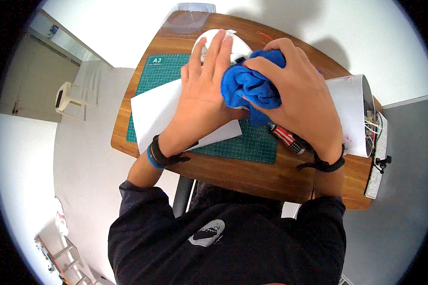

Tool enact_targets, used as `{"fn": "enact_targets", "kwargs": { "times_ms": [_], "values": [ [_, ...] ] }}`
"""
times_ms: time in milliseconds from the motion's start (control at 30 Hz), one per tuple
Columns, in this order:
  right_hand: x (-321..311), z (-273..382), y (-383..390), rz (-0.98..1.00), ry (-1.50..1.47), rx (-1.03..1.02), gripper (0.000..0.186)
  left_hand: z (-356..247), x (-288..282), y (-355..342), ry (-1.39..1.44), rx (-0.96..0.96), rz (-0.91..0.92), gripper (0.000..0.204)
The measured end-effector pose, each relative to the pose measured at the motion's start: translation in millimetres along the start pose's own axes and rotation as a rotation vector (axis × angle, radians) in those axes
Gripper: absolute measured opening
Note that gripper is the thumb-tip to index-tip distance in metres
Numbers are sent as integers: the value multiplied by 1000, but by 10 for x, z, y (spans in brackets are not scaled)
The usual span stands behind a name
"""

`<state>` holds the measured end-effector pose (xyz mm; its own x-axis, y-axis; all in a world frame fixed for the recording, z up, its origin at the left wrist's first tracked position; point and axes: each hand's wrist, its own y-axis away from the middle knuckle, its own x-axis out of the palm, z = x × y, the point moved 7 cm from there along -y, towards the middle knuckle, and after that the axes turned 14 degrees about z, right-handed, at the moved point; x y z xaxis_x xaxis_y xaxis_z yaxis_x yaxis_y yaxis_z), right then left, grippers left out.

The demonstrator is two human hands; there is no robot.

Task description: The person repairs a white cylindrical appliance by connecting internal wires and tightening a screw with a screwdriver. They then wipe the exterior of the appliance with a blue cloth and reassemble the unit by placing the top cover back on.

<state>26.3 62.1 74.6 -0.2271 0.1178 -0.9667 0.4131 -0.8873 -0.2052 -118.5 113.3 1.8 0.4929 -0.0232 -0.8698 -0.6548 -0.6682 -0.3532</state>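
Note:
My left hand [199,92] reaches over a white rounded object [239,43] near the far side of the table, its fingers laid along the top and its thumb low beside the cloth. What kind of object it is I cannot tell, since my hands and the cloth cover much of it. A bunched blue cloth [247,88] is gripped in my right hand [306,88] and pressed against the object's right side. Beneath my hands lies a green cutting mat [233,151] with a white sheet of paper [154,111] across it. A handle with a red, white and blue flag pattern [290,138] lies under my right wrist.
On the right of the wooden table [252,178] lies a white open-ended container [349,111] with cables inside. A white strip [376,171] runs along that edge. A clear plastic piece [190,12] is at the far left corner. A stool [67,97] stands on the floor at left.

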Motion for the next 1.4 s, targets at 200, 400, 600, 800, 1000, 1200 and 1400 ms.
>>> {"fn": "enact_targets", "kwargs": {
  "times_ms": [200,400,600,800,1000,1200,1400],
  "values": [
    [-134,-56,32,-32,-8,-39,45,-121,41,19,-24,13,-5,144],
    [-105,26,23,120,32,-17,36,-100,-4,59,28,50,3,139],
    [-458,-170,-216,-236,-90,-98,38,-109,5,111,57,74,-26,120],
    [-16,-391,-458,-91,-259,-114,42,-72,16,137,64,80,53,134],
    [-60,-345,-65,143,-209,-99,48,440,-215,154,122,-17,-107,147],
    [-246,-699,154,-376,-415,297,63,579,-327,240,162,-1,-72,128],
    [359,-842,101,-206,-209,380,64,737,-351,356,223,-169,-66,124]
  ]
}}
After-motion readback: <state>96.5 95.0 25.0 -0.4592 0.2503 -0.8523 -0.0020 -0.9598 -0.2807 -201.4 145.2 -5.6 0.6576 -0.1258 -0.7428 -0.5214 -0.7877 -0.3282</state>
